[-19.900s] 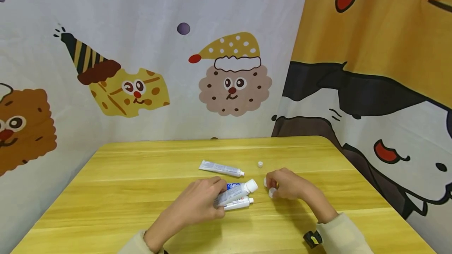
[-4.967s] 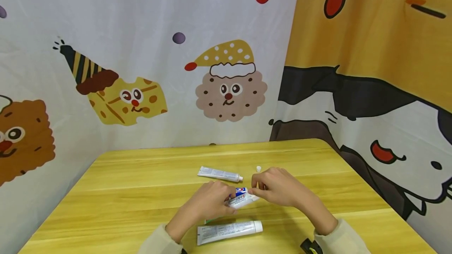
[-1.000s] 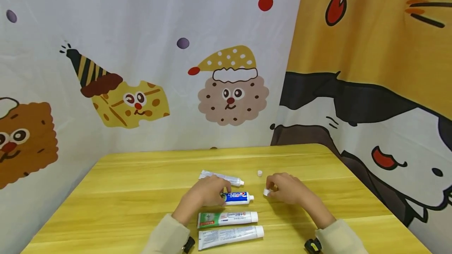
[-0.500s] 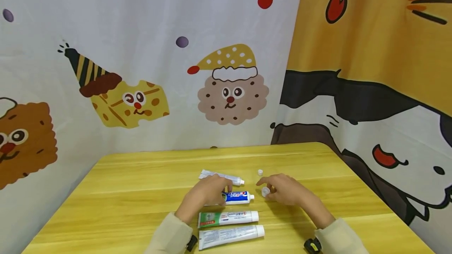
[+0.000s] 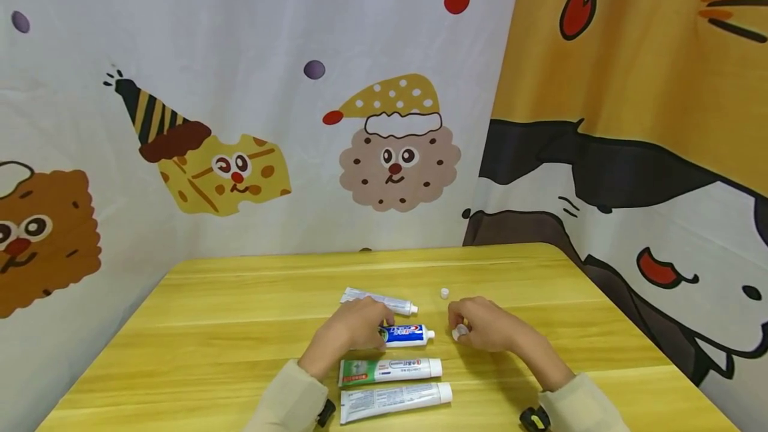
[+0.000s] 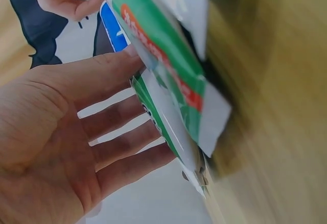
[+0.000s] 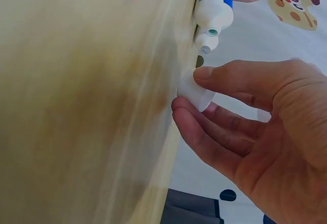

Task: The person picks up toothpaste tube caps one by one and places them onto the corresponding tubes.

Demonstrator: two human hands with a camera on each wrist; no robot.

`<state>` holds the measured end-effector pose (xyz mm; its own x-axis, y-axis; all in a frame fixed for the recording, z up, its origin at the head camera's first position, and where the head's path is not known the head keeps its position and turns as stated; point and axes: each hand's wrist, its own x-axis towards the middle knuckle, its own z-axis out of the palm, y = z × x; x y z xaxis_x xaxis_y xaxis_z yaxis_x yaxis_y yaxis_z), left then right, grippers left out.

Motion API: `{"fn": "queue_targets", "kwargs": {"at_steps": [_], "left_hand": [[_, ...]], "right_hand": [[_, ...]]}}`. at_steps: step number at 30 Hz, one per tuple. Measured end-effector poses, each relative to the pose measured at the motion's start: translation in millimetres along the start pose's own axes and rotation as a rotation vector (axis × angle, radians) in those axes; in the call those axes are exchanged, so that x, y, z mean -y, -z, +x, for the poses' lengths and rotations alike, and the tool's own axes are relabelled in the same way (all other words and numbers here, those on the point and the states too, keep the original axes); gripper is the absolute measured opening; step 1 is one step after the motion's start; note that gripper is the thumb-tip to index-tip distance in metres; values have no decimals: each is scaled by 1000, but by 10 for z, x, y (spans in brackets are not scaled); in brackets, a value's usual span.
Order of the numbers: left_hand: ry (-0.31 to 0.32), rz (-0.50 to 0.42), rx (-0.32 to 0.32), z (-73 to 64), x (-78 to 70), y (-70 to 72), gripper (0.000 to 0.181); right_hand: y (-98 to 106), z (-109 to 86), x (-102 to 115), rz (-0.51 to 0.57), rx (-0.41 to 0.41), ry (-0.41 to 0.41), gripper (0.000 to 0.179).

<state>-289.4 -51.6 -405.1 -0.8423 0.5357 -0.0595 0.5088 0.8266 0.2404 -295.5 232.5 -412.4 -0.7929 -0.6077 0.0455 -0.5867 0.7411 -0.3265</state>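
Gripping 1 blue tube (image 5: 407, 335) by its rear part was the left hand (image 5: 354, 325), thumb on 1 side, the other fingers slightly spread behind it. Whether the blue tube touched the yellow table (image 5: 240, 292) or hung just above, I could not tell; its nozzle was bare. Right hand (image 5: 489, 325): just past the blue tube's nozzle, thumb and fingertips pinching 1 white cap (image 7: 194, 92). Far pale tube (image 5: 396, 304): 1, lay behind the blue tube, nozzle bare, partly hidden by the left hand. Green-and-white tube (image 5: 393, 370): 1, lay in front of the blue tube, capped. Near pale tube (image 5: 396, 402): 1, lay farther in front, capped. Small cap (image 5: 445, 293): 1, sat loose, behind and beyond the blue tube's nozzle.
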Motion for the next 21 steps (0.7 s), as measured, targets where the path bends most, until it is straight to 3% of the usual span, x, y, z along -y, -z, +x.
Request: {"fn": "queue_targets", "kwargs": {"at_steps": [7,15,21], "left_hand": [[1,4,0,-4,2,-16,34],[-40,-10,-14,2,53,-21,20],[-85,-45,-50,13,100,1,24]], "right_hand": [[57,-10,51,30,-29,13,21],[113,6,133,31,-122,77,19],[162,3,246,34,-172,91,20]]}}
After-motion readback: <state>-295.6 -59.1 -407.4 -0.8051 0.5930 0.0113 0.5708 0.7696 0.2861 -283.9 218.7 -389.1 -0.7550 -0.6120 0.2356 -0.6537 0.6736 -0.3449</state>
